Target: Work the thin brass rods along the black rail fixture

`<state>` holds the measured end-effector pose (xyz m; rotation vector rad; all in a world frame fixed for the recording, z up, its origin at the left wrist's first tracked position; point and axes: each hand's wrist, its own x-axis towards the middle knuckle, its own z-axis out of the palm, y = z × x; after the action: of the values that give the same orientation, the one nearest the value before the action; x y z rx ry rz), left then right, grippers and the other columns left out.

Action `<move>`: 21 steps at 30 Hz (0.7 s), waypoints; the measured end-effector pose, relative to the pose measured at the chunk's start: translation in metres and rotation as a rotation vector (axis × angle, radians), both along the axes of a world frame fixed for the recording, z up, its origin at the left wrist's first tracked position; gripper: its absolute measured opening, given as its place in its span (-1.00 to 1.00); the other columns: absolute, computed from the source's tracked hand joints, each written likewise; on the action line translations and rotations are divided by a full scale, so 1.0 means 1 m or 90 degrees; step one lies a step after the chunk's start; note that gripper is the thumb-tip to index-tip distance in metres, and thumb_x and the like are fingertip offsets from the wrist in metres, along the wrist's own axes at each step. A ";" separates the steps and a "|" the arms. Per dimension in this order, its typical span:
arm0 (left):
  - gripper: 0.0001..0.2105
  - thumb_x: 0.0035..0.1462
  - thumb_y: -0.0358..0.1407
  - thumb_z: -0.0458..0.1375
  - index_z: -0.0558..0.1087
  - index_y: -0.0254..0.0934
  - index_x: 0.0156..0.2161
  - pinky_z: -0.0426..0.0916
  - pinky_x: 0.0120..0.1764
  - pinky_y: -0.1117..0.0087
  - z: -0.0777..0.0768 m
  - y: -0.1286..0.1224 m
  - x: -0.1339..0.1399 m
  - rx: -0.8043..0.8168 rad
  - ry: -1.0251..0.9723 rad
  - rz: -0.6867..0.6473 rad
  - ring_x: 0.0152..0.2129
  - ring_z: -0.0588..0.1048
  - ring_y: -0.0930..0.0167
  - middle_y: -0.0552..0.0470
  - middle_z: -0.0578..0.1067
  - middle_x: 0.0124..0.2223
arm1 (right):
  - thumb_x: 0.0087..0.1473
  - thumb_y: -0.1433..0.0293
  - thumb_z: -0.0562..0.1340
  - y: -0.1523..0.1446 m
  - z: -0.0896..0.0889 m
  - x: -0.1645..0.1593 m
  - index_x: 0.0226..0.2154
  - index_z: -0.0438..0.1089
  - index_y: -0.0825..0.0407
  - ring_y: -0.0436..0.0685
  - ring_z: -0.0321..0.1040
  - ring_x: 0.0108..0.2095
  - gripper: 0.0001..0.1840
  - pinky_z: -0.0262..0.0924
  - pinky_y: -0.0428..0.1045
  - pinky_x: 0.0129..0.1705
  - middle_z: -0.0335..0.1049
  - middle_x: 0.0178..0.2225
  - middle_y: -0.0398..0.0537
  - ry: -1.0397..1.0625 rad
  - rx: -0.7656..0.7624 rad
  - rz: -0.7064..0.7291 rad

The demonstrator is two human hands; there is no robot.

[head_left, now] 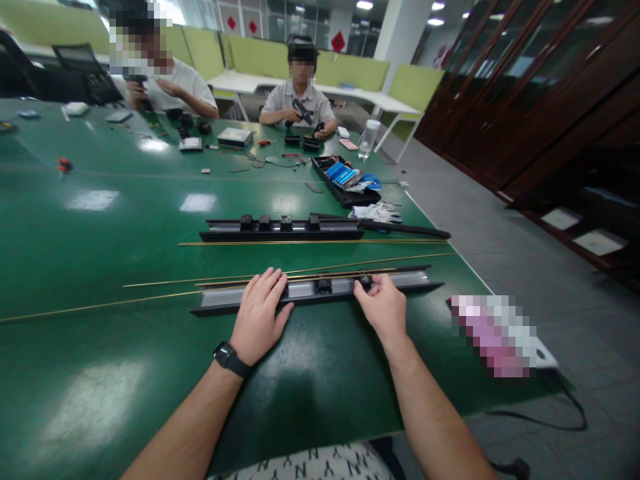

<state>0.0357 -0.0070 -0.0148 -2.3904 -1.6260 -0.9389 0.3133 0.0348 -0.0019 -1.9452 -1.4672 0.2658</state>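
Note:
A long black channel with a pale silvery inside (303,289) lies across the table in front of me. My left hand (263,300) rests over its left part, fingers stretched out and thumb apart, partly covering a black block. Further right, the fingers of my right hand (383,303) are pinched at another small black block (365,280) in the channel; the fingertips' exact hold is partly hidden. Between the hands sits a third black block (323,283). Thin brass-coloured rods (165,283) run along the channel and pass under my left fingers.
Behind lies a similar black channel (280,235) with several black blocks, beside a dark strip (407,229) and white gloves (377,213). A black tray (345,190) holds blue packs. Two people sit across the green table (125,240). A white-and-pink object (500,337) lies at the right edge.

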 end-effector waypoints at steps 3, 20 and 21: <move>-0.45 0.29 -0.26 0.11 0.18 -0.23 0.35 0.13 0.32 -0.06 0.000 0.000 0.000 -0.006 -0.004 -0.001 0.31 0.23 0.14 -0.19 0.33 0.32 | 0.02 0.09 0.31 0.000 -0.001 -0.002 -0.24 0.42 0.01 0.18 0.44 -0.48 -0.64 0.17 0.00 -0.36 0.46 -0.54 -0.12 -0.012 0.004 0.003; -0.48 0.28 -0.27 0.11 0.23 -0.25 0.32 0.13 0.32 -0.02 0.001 0.000 0.000 -0.005 -0.003 0.002 0.31 0.24 0.16 -0.19 0.35 0.31 | 0.04 0.03 0.30 -0.001 0.000 0.000 -0.25 0.47 -0.01 0.21 0.46 -0.45 -0.61 0.15 0.01 -0.37 0.48 -0.53 -0.09 -0.083 -0.018 -0.011; -0.48 0.29 -0.27 0.11 0.23 -0.26 0.32 0.13 0.32 -0.03 0.000 0.000 0.000 -0.004 -0.001 0.001 0.31 0.24 0.16 -0.19 0.35 0.31 | 0.04 0.04 0.30 -0.001 0.000 0.000 -0.25 0.47 -0.01 0.20 0.46 -0.46 -0.62 0.15 0.01 -0.37 0.48 -0.53 -0.09 -0.082 -0.015 -0.008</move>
<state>0.0358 -0.0068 -0.0144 -2.3924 -1.6334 -0.9372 0.3132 0.0338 -0.0017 -2.0221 -1.5383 0.1550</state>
